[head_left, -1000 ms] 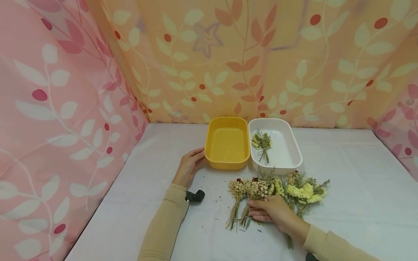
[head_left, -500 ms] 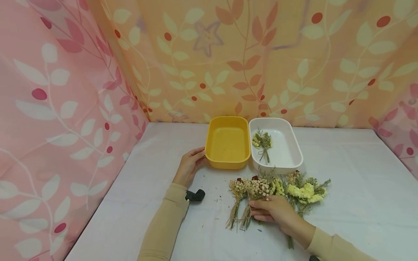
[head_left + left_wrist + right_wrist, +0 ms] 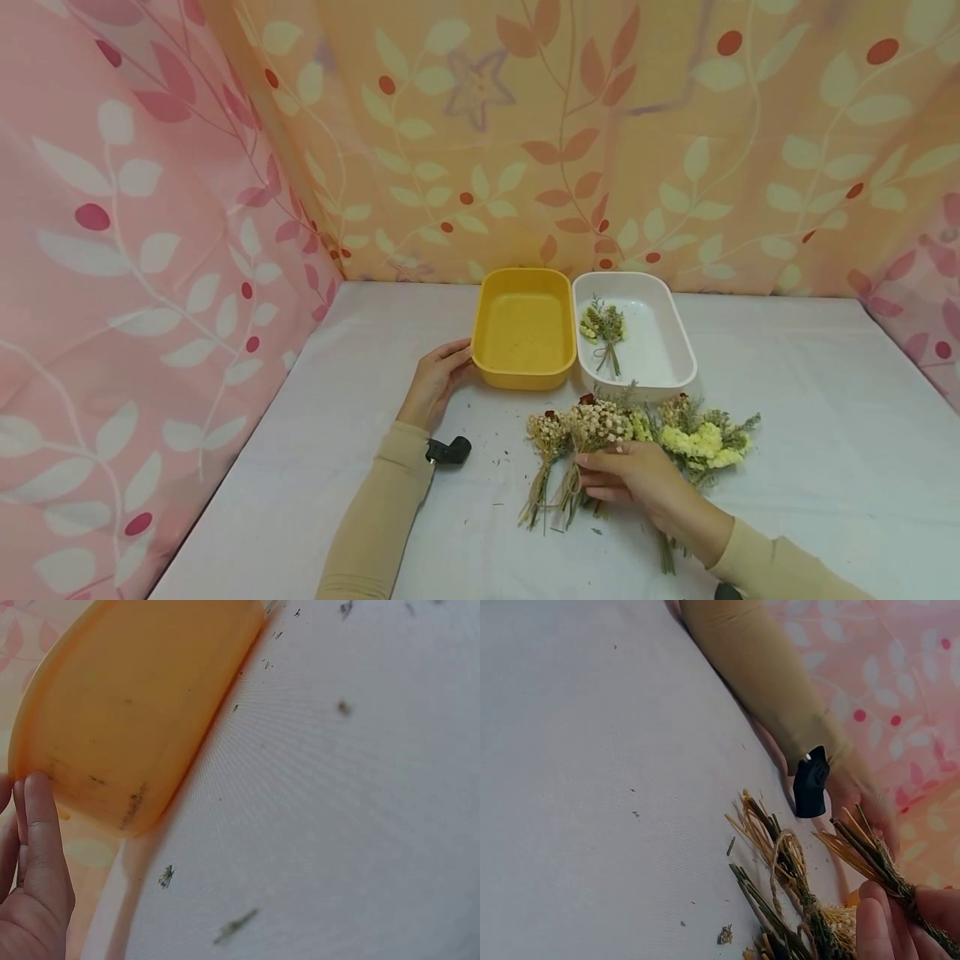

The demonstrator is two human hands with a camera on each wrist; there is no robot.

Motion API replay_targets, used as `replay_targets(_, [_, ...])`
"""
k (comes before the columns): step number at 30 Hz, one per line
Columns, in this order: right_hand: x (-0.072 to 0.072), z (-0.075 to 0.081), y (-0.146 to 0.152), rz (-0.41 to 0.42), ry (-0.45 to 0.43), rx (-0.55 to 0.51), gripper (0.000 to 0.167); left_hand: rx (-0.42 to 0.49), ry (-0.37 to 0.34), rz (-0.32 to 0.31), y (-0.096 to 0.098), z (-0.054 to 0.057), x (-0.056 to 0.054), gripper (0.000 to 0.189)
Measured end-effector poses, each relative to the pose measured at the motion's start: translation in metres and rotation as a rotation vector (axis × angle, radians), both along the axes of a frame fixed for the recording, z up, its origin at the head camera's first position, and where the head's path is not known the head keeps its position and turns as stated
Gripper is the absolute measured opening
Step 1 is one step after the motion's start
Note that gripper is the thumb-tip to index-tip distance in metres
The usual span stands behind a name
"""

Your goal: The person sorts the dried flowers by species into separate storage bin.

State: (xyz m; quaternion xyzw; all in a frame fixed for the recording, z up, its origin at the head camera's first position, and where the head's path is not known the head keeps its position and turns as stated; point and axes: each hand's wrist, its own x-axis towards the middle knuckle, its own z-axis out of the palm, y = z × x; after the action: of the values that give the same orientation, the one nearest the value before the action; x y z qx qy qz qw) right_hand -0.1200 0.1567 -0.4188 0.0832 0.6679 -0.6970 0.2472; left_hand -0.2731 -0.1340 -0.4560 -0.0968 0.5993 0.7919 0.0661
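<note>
Pinching the tied stems of a dried bouquet with cream blossoms and a dark red bloom (image 3: 596, 423), the right hand (image 3: 647, 482) has thumb and fingers closed up. Kinda tight there: a smaller straw-coloured dried bunch (image 3: 545, 442) sits just left, a pale-yellow one (image 3: 703, 446) ahead-right, and the rounded white tray's (image 3: 654, 333) near edge straight ahead. Left hand's (image 3: 437, 382) straightish fingers touch the rounded yellow tray's (image 3: 525, 333) left edge, with white cloth (image 3: 337, 383) stretching wide to that hand's left.
</note>
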Motion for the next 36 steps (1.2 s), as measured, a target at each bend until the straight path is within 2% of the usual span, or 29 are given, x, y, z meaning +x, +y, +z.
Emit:
replay_targets(13, [-0.006,0.011,0.0,0.012,0.002,-0.034,0.017,-0.001,-0.019,0.009,0.001,0.002,0.001,0.033])
replay_targets(25, [-0.011,0.013,0.001,0.053,0.051,-0.045,0.022,0.008,-0.032,0.016,0.001,0.001,0.001,0.032])
replay_targets(33, [-0.016,0.017,0.002,0.051,0.059,-0.033,0.016,0.008,-0.022,0.018,0.002,0.002,0.002,0.031])
replay_targets(36, [-0.018,0.02,0.003,0.062,0.073,-0.029,0.02,0.013,-0.013,0.017,0.002,0.002,0.002,0.031])
